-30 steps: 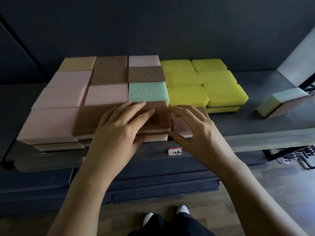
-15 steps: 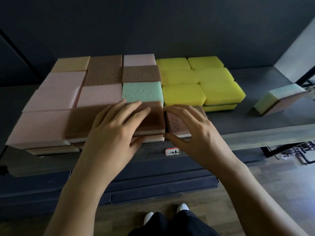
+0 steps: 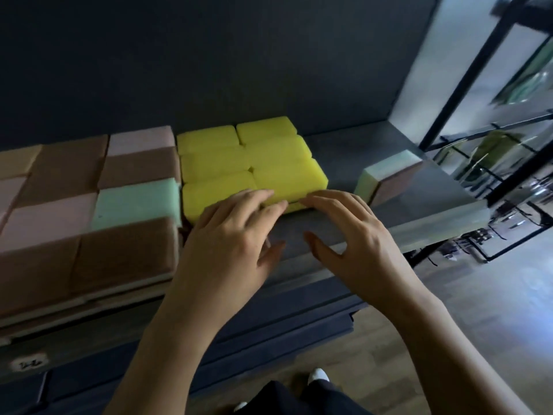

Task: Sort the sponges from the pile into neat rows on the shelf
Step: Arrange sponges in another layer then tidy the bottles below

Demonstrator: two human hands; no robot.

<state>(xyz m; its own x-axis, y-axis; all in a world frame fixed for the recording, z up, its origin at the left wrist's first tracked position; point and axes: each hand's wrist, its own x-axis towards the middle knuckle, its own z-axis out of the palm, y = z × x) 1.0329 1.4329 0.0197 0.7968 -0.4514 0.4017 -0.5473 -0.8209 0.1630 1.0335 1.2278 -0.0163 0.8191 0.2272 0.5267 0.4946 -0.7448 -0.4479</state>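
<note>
Yellow sponges [image 3: 248, 160] lie in two rows at the middle of the dark shelf [image 3: 338, 157]. To their left, pink, brown and one mint-green sponge [image 3: 136, 202] form packed rows. My left hand [image 3: 233, 244] has straight fingers touching the front yellow sponge. My right hand [image 3: 353, 235] hovers beside it over the shelf's front, fingers spread and lightly bent, holding nothing. A loose mint-and-brown sponge [image 3: 386, 175] stands on the shelf to the right. The view is motion-blurred.
A dark wall backs the shelf. The shelf's pale front edge [image 3: 434, 226] runs right, with black metal frames [image 3: 478, 70] and glass beyond. A small label [image 3: 28, 363] sits on the lower ledge. Wooden floor and my shoes show below.
Both hands left the brown sponges at the front of the left block and moved right to the yellow sponges. The view swung to the right and blurred.
</note>
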